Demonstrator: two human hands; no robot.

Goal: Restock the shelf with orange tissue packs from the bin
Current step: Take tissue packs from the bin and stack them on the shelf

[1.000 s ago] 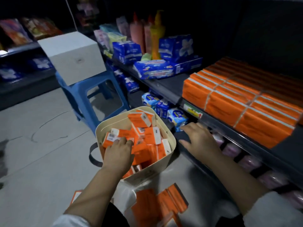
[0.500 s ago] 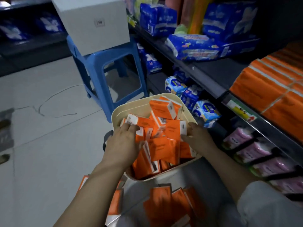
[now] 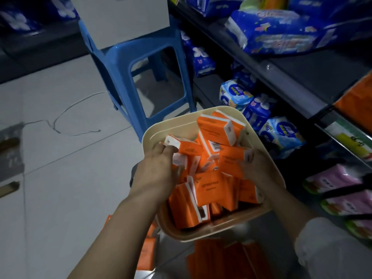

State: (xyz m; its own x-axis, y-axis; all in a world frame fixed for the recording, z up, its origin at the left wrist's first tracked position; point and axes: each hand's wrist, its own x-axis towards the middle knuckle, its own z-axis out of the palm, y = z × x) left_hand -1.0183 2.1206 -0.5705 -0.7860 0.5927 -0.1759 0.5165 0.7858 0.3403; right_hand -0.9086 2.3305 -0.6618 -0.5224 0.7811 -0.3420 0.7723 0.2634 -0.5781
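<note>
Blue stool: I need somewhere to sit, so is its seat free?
No, a white box sits on top of the blue stool and covers its seat.

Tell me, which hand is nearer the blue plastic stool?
Left. The left hand grips orange tissue packs at the stool-side edge of the cream plastic bin, near the blue plastic stool. The right hand is across the bin, toward the shelf.

Floor (image 3: 60, 188) with bin (image 3: 161, 127) and blue stool (image 3: 120, 59)
</note>
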